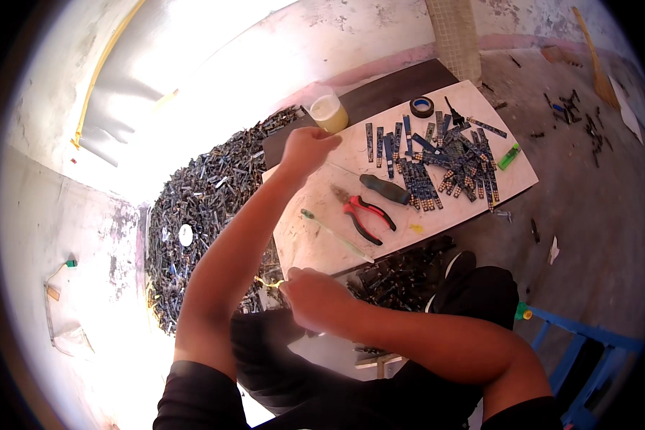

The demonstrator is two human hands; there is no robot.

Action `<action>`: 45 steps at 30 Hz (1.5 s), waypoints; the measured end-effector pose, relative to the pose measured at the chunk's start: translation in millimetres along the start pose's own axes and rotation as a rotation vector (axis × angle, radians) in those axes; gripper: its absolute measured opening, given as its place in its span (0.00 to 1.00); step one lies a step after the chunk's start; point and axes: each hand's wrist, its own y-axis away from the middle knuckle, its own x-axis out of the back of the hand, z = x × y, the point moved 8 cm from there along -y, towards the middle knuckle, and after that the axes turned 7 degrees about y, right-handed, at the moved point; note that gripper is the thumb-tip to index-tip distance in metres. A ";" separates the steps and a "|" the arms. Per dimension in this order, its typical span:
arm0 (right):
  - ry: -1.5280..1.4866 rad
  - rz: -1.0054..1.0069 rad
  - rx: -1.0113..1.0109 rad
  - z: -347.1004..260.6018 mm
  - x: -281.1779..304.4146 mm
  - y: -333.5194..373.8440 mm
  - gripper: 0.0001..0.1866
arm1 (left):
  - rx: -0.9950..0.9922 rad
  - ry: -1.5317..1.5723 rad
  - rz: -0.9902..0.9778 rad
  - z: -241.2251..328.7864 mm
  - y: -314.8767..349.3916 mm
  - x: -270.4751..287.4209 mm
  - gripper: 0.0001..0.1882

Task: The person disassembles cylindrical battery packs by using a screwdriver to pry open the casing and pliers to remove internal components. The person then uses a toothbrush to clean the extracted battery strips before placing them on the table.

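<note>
My left hand (308, 152) is over the far left part of a pale board (312, 251), just below a cup of yellowish liquid (328, 115). Its fingers look drawn together; what they hold, if anything, is hidden. Closed at the board's near left edge, my right hand (319, 297) grips a thin yellow strip (266, 283) that sticks out on its left. Between the hands lie a green-tipped clear stick (340, 239), red-and-black pliers (365, 217) and a screwdriver with a dark handle (385, 188), its shaft toward my left hand.
Many narrow circuit boards (437, 161) lie on the board's right side, with a roll of black tape (421, 107) and a green lighter (509, 156). A large heap of dark strips (208, 186) covers the left. A blue stool (580, 330) stands at lower right; a broom (600, 72) leans far right.
</note>
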 end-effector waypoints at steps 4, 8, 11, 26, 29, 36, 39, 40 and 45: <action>-0.020 0.001 0.009 -2.4 -6.2 1.0 0.07 | -0.016 -0.144 0.163 -11.9 40.7 59.7 0.14; 0.018 -0.022 -0.022 4.8 -9.2 -0.4 0.10 | 0.072 -0.041 0.238 -55.2 76.7 107.2 0.13; -0.001 -0.032 -0.051 11.6 -20.8 -5.9 0.10 | 0.132 -0.154 0.340 -85.6 108.0 145.3 0.13; 0.007 -0.198 -0.004 2.8 -72.9 5.8 0.11 | 0.429 -0.356 0.100 -423.6 181.3 315.3 0.25; 0.055 -0.183 0.080 -3.0 -79.9 11.9 0.06 | 0.497 -0.415 0.191 -492.3 205.4 333.6 0.21; -0.067 -0.226 -0.058 -5.9 -96.0 14.4 0.02 | 0.607 -0.476 0.377 -629.4 264.9 278.6 0.23; -0.032 -0.378 -0.046 -3.5 -114.5 17.2 0.04 | 0.936 -0.617 0.232 -700.2 311.5 271.1 0.20; -0.018 -0.432 -0.047 -3.0 -116.6 16.2 0.04 | 0.987 -0.581 0.284 -716.4 321.3 260.4 0.20; 0.028 -0.510 -0.125 6.4 -128.5 10.2 0.08 | 0.972 -0.470 0.308 -751.0 330.2 200.4 0.18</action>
